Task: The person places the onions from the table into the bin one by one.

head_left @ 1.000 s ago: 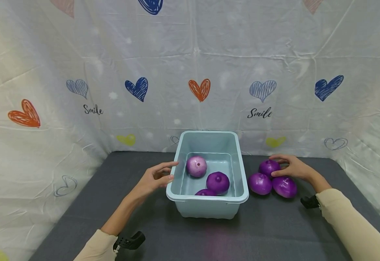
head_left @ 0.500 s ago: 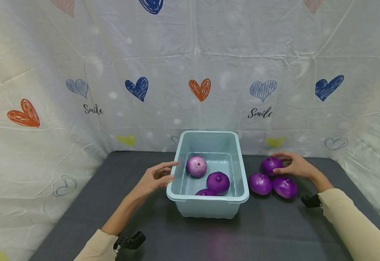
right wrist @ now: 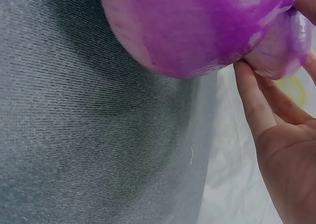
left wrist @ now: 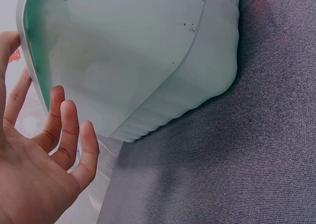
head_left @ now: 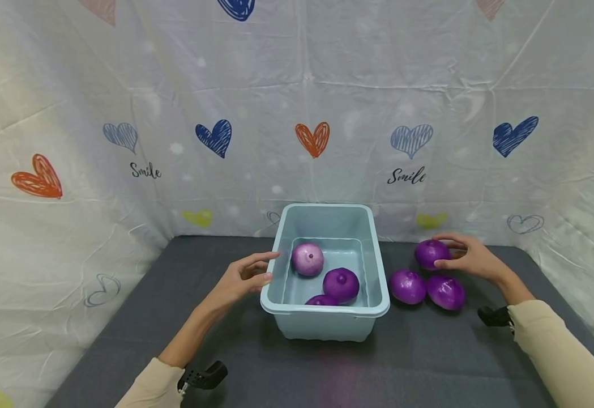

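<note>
The right hand (head_left: 472, 259) grips one purple onion (head_left: 431, 253) with curled fingers, just above the grey table (head_left: 174, 294). Two more onions (head_left: 407, 286) lie beside this hand, toward the person. The left hand (head_left: 240, 280) is relaxed, fingers straight, touching the blue tub (head_left: 327, 326). Three onions (head_left: 341, 284) already lie inside; it seems three remain.

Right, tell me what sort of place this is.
Probably a staged recording booth, not a kitchen: a heart-printed sheet walls in a grey cloth-covered table, with only a pale blue tub and purple onions.
</note>
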A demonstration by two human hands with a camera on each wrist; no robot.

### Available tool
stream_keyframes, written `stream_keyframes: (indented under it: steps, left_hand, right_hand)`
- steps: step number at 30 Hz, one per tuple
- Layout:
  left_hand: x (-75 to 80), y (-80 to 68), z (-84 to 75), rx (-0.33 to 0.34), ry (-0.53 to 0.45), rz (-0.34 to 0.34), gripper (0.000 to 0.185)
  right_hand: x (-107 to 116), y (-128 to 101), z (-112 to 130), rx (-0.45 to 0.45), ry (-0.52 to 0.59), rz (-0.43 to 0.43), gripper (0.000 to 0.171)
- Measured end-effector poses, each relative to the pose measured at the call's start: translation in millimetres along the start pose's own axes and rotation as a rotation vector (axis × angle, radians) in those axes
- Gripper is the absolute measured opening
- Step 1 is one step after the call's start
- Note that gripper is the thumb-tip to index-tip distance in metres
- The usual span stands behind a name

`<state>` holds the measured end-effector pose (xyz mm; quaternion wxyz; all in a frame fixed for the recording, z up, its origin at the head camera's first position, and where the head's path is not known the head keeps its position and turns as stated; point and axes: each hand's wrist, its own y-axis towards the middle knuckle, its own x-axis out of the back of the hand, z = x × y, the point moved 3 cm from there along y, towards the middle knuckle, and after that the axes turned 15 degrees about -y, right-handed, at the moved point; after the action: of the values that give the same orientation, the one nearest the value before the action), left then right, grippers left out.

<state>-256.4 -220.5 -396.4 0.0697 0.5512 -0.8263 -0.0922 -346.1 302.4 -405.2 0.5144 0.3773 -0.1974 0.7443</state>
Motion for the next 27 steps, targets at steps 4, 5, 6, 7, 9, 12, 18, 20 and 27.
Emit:
stream_keyframes:
  steps: [4,5,6,7,9,12,18,20,27]
  left_hand:
    - [-0.1,0.6,-0.2,-0.003,-0.010,0.005,0.048]
    - [0.0,0.6,-0.3,-0.002,-0.008,0.005,0.048]
    - [-0.1,0.5,-0.4,-0.001,-0.004,0.003,0.048]
    - [-0.1,0.5,-0.6,0.000,0.001,0.001,0.048]
    - [-0.1,0.3,-1.0,0.001,0.008,-0.001,0.048]
    - [0.5,0.0,-1.0,0.002,0.019,-0.006,0.047]
    - [1.6,1.1,-2.4,0.005,0.036,-0.010,0.047]
    - [1.6,1.8,-2.8,0.004,0.038,-0.009,0.046]
    - [1.7,2.7,-4.0,-0.003,0.037,0.002,0.047]
  right_hand:
    - [-0.1,-3.9,-0.8,0.024,0.017,-0.021,0.065]
    - [-0.2,-4.8,-0.9,0.027,0.018,-0.026,0.066]
    - [-0.4,-5.7,-0.8,0.027,0.018,-0.032,0.066]
    - [-0.6,-6.6,-0.6,0.025,0.018,-0.036,0.066]
    - [-0.6,-8.6,0.1,0.018,0.020,-0.046,0.067]
    - [-0.7,-11.8,1.4,0.001,0.028,-0.062,0.068]
    - [-0.7,-15.8,4.6,-0.011,0.057,-0.091,0.067]
    - [-1.0,-16.4,4.9,-0.012,0.072,-0.098,0.067]
    - [-0.6,-18.7,10.0,-0.012,0.125,-0.105,0.064]
